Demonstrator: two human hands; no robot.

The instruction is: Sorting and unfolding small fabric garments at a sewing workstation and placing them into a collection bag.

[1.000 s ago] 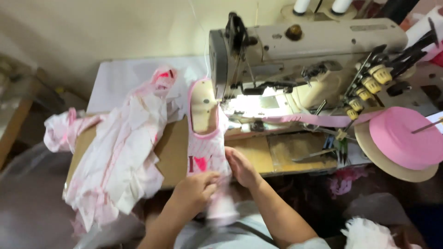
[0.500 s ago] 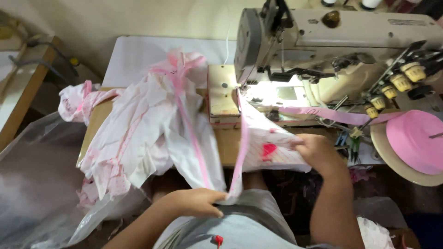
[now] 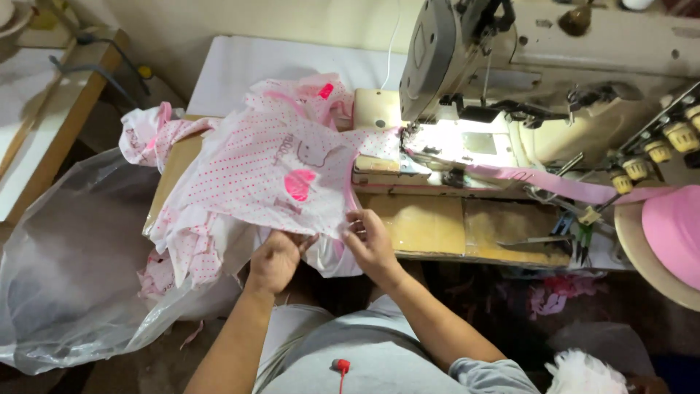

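head view: a white garment with pink dots [image 3: 270, 171] lies spread over the bench's left front corner, its long axis running from the front edge toward the sewing machine [image 3: 510, 66]. left hand [image 3: 273, 259] pinches its hem; right hand [image 3: 368, 241] grips the hem beside it. a clear plastic bag [image 3: 73, 277] hangs left of the bench. a pink tape [image 3: 554, 184] trails right; a pink cone [image 3: 674, 233] sits at the right edge.

An industrial sewing machine [image 3: 554, 66] is seen at the upper right, its needle area lit. A pink binding tape [image 3: 554, 184] is run rightward beneath it. A pink tape roll [image 3: 674, 233] is located at the right edge. A clear plastic bag [image 3: 73, 270] is spread at the lower left. Scissors [image 3: 539, 241] are laid on the wooden table [image 3: 437, 226].
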